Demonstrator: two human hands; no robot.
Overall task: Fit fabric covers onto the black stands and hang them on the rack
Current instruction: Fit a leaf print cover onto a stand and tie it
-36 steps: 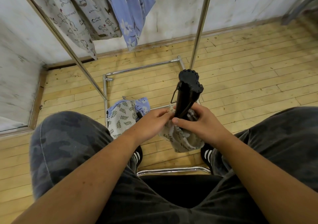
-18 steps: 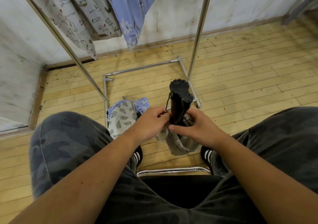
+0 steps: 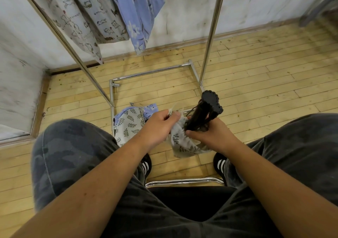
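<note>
A folded black stand (image 3: 204, 112) with a round scalloped end pointing up and away sits between my knees. My right hand (image 3: 208, 134) grips its lower part. A grey leaf-print fabric cover (image 3: 182, 143) hangs around the stand's lower end. My left hand (image 3: 161, 123) pinches the cover's top edge and a pale drawstring, just left of the stand. More covers (image 3: 130, 122), one leaf-print and one blue floral, lie in a heap on the floor by the rack's base. The chrome rack (image 3: 212, 27) stands ahead, with cat-print covers (image 3: 87, 16) and a blue floral cover (image 3: 137, 9) hanging from it.
I sit on a chair with a chrome front rail (image 3: 184, 182), my knees spread either side of the hands. The rack's floor frame (image 3: 151, 72) lies on the wooden floor just ahead. White walls close the space behind and to the left.
The stand has tilted to the right and shifted that way. My left hand has pulled the cover's edge and drawstring out to the left, apart from the stand.
</note>
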